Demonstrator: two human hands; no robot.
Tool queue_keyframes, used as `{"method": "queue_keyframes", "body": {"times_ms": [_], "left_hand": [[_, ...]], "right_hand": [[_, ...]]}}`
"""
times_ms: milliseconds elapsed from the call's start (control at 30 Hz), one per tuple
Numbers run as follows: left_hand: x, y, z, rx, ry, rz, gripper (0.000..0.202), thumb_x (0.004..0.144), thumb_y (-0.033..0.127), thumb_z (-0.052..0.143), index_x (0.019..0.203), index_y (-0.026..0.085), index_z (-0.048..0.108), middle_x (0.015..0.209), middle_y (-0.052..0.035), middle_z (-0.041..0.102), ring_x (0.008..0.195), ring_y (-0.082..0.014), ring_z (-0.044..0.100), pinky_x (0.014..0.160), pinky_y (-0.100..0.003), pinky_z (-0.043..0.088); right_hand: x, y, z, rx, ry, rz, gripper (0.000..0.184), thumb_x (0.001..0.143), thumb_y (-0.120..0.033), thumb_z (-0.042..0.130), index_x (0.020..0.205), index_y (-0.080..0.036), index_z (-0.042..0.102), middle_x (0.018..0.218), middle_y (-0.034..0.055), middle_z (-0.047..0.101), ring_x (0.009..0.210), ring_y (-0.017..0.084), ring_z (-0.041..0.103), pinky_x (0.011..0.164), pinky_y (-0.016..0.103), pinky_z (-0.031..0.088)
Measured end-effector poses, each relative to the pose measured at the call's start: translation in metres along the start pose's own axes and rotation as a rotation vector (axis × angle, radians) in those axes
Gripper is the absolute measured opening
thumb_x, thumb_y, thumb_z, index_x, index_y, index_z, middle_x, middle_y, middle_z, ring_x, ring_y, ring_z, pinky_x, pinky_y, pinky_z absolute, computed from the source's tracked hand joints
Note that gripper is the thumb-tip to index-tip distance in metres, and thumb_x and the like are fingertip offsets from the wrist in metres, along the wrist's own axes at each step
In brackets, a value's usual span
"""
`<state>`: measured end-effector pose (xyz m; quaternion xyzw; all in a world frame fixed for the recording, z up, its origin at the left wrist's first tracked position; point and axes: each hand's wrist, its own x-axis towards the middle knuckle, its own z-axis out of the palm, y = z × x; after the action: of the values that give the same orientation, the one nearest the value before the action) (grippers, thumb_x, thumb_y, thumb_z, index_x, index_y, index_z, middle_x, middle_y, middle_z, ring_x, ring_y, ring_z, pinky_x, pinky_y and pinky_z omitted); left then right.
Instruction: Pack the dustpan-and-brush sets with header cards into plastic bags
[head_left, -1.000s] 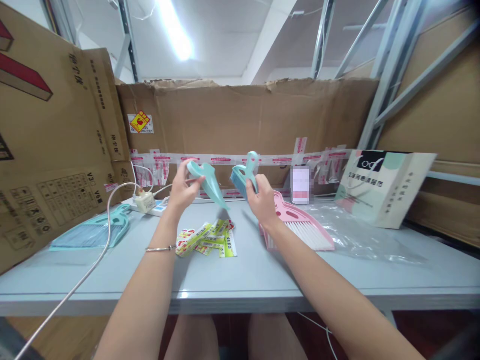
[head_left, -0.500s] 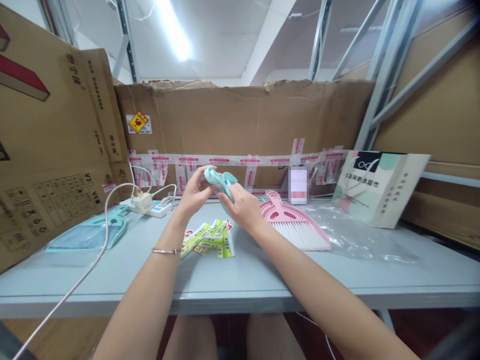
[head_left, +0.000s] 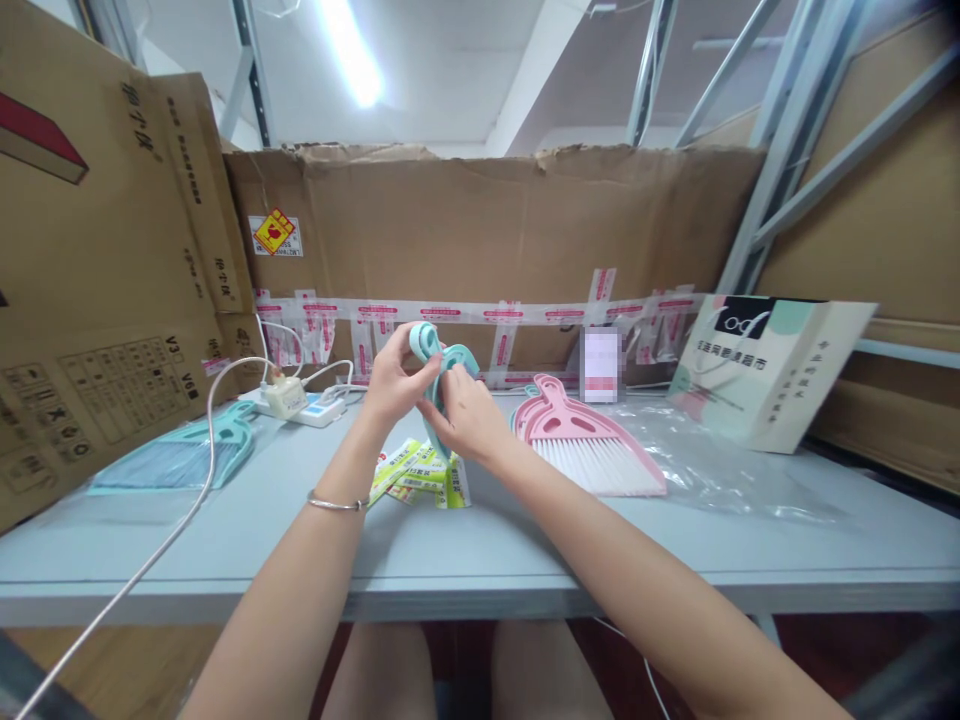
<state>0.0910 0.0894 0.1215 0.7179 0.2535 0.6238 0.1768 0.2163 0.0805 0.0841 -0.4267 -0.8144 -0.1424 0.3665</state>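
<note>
Above the grey table (head_left: pixel 480 560) my two hands are pressed together around a small teal dustpan and teal brush (head_left: pixel 439 362). My left hand (head_left: pixel 394 385) grips the dustpan handle from the left, fingers curled. My right hand (head_left: pixel 469 425) closes over the brush from the right and hides most of it. Just below the hands lies a loose pile of yellow and white printed labels (head_left: pixel 420 475).
A pink dustpan with a white brush (head_left: pixel 589 445) lies right of my hands. A teal dustpan set (head_left: pixel 176 460) lies at the left, near a white power strip (head_left: pixel 296 405) with a cable running off the front edge. Clear plastic bags (head_left: pixel 720 470), a printed box (head_left: pixel 765 370) and cardboard walls surround the table.
One second ago my hands held the teal dustpan and the teal brush apart. They have since come together, and the brush now sits against the dustpan between both hands.
</note>
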Motion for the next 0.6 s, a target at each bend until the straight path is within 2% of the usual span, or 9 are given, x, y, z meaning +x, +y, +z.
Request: {"method": "queue_keyframes", "body": {"times_ms": [167,267,333,367,433,467,500,533,600], "left_hand": [[0.003,-0.001,-0.007,0.140,0.090,-0.002,0.023,0.074,0.019,0.055,0.097,0.015,0.056,0.088,-0.0053,0.067,0.085,-0.0183,0.065,0.071,-0.026,0.051],[0.006,0.002,-0.018,0.103,0.111,-0.003,0.023,0.076,0.023,0.056,0.097,0.015,0.057,0.090,-0.0073,0.068,0.085,-0.0193,0.065,0.067,-0.026,0.051],[0.008,0.003,-0.025,0.030,0.112,-0.014,0.025,0.077,0.026,0.058,0.099,0.015,0.056,0.090,-0.0074,0.069,0.082,-0.0185,0.065,0.063,-0.025,0.051],[0.008,0.004,-0.029,-0.013,0.110,-0.025,0.026,0.077,0.027,0.059,0.101,0.016,0.056,0.090,-0.0069,0.069,0.081,-0.0179,0.065,0.061,-0.024,0.051],[0.009,0.005,-0.035,-0.097,0.107,-0.056,0.028,0.078,0.029,0.059,0.103,0.018,0.055,0.091,-0.0059,0.069,0.078,-0.0170,0.065,0.056,-0.022,0.049],[0.009,0.004,-0.038,-0.134,0.103,-0.080,0.029,0.078,0.030,0.059,0.104,0.019,0.055,0.092,-0.0057,0.069,0.078,-0.0168,0.065,0.054,-0.021,0.049],[0.009,0.004,-0.041,-0.168,0.096,-0.110,0.030,0.077,0.030,0.059,0.104,0.019,0.055,0.092,-0.0058,0.069,0.077,-0.0169,0.066,0.053,-0.021,0.048],[0.009,0.002,-0.044,-0.197,0.083,-0.147,0.031,0.075,0.030,0.060,0.104,0.018,0.055,0.091,-0.0061,0.069,0.077,-0.0170,0.066,0.052,-0.021,0.048],[0.009,0.000,-0.049,-0.238,0.035,-0.233,0.033,0.072,0.029,0.062,0.102,0.017,0.057,0.089,-0.0067,0.070,0.076,-0.0171,0.066,0.052,-0.021,0.047]], "right_hand": [[-0.001,0.001,-0.002,0.229,-0.009,-0.127,0.033,0.091,-0.047,0.035,0.093,-0.016,0.048,0.094,0.0092,0.053,0.088,0.021,0.051,0.077,0.035,0.041],[0.000,0.006,-0.006,0.297,0.160,-0.154,0.026,0.090,-0.043,0.039,0.094,-0.018,0.047,0.094,0.0082,0.054,0.092,0.020,0.051,0.083,0.034,0.041],[0.003,0.016,-0.009,0.283,0.372,-0.041,0.032,0.088,-0.045,0.045,0.103,-0.017,0.044,0.104,0.0118,0.052,0.104,0.022,0.048,0.092,0.036,0.038],[0.005,0.022,-0.011,0.270,0.467,0.058,0.042,0.084,-0.048,0.050,0.110,-0.016,0.042,0.113,0.0147,0.049,0.112,0.023,0.043,0.096,0.038,0.035],[0.007,0.037,-0.016,0.305,0.527,0.296,0.068,0.074,-0.053,0.060,0.123,-0.015,0.033,0.128,0.0191,0.039,0.123,0.027,0.034,0.100,0.042,0.032],[0.007,0.045,-0.019,0.384,0.458,0.397,0.076,0.071,-0.055,0.062,0.127,-0.015,0.031,0.131,0.0195,0.037,0.124,0.028,0.034,0.099,0.042,0.033],[0.007,0.052,-0.022,0.503,0.325,0.460,0.077,0.070,-0.057,0.062,0.129,-0.017,0.031,0.132,0.0187,0.037,0.122,0.028,0.038,0.096,0.041,0.037],[0.006,0.058,-0.025,0.644,0.149,0.475,0.074,0.072,-0.057,0.059,0.129,-0.018,0.033,0.131,0.0170,0.041,0.119,0.027,0.043,0.093,0.039,0.040],[0.002,0.067,-0.032,0.896,-0.216,0.390,0.061,0.078,-0.056,0.052,0.126,-0.020,0.041,0.124,0.0134,0.052,0.109,0.023,0.052,0.088,0.035,0.044]]}}
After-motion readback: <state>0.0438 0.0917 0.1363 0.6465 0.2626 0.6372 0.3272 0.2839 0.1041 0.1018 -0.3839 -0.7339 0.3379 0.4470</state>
